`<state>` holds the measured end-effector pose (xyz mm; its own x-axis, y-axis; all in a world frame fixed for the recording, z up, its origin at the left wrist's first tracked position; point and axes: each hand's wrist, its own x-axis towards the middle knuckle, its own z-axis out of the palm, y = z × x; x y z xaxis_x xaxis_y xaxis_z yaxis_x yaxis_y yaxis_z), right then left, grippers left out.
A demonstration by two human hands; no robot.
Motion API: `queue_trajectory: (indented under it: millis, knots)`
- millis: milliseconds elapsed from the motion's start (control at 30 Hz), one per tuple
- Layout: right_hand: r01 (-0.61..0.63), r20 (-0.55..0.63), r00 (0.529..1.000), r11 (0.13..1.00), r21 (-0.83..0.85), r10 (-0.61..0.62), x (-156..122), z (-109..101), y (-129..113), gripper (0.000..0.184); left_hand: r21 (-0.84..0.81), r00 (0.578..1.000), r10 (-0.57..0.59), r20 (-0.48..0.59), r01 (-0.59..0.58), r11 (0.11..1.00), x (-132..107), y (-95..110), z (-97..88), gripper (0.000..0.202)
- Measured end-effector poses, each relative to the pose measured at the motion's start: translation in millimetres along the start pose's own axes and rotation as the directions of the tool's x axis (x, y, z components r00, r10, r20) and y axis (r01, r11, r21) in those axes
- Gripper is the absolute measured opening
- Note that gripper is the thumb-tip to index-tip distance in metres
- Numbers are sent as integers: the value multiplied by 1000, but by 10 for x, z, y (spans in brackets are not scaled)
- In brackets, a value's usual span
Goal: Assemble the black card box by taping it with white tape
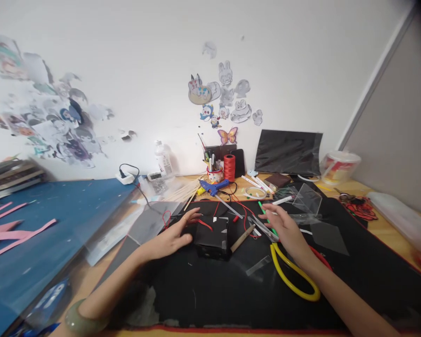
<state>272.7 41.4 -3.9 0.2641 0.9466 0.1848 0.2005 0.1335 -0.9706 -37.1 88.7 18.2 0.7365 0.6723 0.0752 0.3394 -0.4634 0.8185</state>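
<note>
A small black box (213, 234) with whitish patches along its edges stands on the black mat. At its left side is my left hand (177, 236), fingers spread and the thumb apart, its fingertips near a red cord (205, 224) on the box top. I cannot tell whether they touch it. My right hand (284, 227) hovers with loosely bent, parted fingers over scissors (294, 276) with big yellow handles. A green pen (261, 206) passes beneath its fingertips; contact is unclear. Between box and scissors lies a tan stick-like piece (242, 238).
Behind the box lie a blue glue gun (214, 187), a red thread spool (229, 168) and a pen cup (215, 174). Clear plastic sheets (330, 238) and a strip (258, 266) lie on the mat. Pink ribbons (17, 238) rest on the blue surface at left.
</note>
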Motion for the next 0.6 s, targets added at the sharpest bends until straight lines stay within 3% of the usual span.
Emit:
queue_trajectory:
  millis: [133, 267, 400, 600]
  knots:
    - [28, 33, 999, 998, -62, -26, 26, -11, 55, 41, 24, 985, -96, -142, 100, 995, 50, 54, -59, 45]
    - [67, 62, 996, 991, -120, -60, 49, -16, 103, 40, 61, 985, -110, -132, 119, 991, 151, 17, -70, 44]
    - [96, 79, 993, 981, -167, -84, 55, -28, 130, 37, 113, 966, -124, -225, 152, 982, 216, 22, -146, 30]
    - [117, 95, 991, 971, -210, -99, 77, -54, 166, 36, 177, 925, -53, -377, 128, 976, 260, 348, -337, 22]
